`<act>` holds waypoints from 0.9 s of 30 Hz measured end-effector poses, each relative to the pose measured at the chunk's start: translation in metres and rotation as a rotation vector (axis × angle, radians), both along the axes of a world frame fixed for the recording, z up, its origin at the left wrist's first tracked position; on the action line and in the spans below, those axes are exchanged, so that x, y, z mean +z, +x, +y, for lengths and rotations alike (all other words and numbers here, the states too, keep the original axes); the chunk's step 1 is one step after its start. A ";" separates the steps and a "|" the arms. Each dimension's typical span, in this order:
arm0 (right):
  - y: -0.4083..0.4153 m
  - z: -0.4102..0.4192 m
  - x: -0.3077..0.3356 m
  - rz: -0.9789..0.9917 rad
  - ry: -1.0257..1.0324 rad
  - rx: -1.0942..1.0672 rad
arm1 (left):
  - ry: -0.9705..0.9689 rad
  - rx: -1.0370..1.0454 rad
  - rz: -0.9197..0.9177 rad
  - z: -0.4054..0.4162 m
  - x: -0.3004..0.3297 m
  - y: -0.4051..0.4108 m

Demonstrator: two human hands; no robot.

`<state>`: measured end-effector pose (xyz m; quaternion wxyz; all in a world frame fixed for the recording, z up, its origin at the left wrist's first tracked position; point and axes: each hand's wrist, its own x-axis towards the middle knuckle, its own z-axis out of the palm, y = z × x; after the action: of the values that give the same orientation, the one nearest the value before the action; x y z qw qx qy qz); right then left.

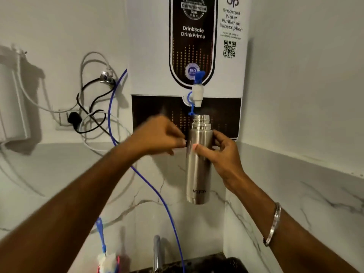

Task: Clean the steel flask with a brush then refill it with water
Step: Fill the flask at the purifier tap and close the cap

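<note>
Head view: right hand point(220, 152) grips Milton flask point(198, 164) under DrinkPrime purifier point(189, 46); left hand point(157, 134) loosely curled.

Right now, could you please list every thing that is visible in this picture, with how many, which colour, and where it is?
steel flask: one, silver, uncapped, held upright under the tap
tap: one, white with blue lever, on the purifier front
water purifier: one, white and black, on the wall
blue tube: one, from beside the purifier down toward the sink
cables: several, black and white, on the wall at left
plug: one, black, in a wall socket
bottle brush: one, blue handle, white head, bottom left
faucet: one, chrome, bottom centre
bangle: one, silver, right wrist
left hand: blurred, fingertips at the flask's left side
right hand: grips the flask
</note>
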<state>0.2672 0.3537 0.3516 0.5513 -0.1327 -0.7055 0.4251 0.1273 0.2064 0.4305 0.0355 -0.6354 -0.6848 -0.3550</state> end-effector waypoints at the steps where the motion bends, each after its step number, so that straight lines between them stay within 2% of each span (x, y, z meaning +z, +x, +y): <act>1: 0.000 0.000 0.003 -0.005 0.006 0.009 | 0.133 0.043 -0.009 -0.002 0.018 0.002; 3: -0.001 0.001 0.007 -0.005 0.009 0.032 | 0.513 0.086 -0.015 0.000 0.048 0.008; 4: -0.002 0.001 0.008 -0.007 0.015 0.036 | 0.658 0.064 0.018 0.004 0.060 0.012; 5: -0.002 0.001 0.008 -0.010 0.022 0.035 | 0.717 0.008 0.053 0.009 0.068 0.014; 8: -0.004 -0.001 0.011 -0.021 0.043 0.039 | 0.616 -0.156 0.103 0.029 0.078 0.012; 11: -0.005 -0.003 0.013 -0.020 0.054 0.058 | 0.647 -0.172 0.133 0.042 0.079 0.007; 17: -0.004 -0.005 0.013 -0.010 0.064 0.081 | 0.594 -0.283 -0.117 0.051 0.086 -0.001; 27: 0.000 -0.009 0.017 -0.022 0.085 0.100 | 0.546 -0.301 -0.220 0.054 0.090 0.004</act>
<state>0.2669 0.3452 0.3681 0.5269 -0.0786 -0.7346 0.4202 0.1309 0.2601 0.5207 0.0774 -0.6542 -0.4627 -0.5932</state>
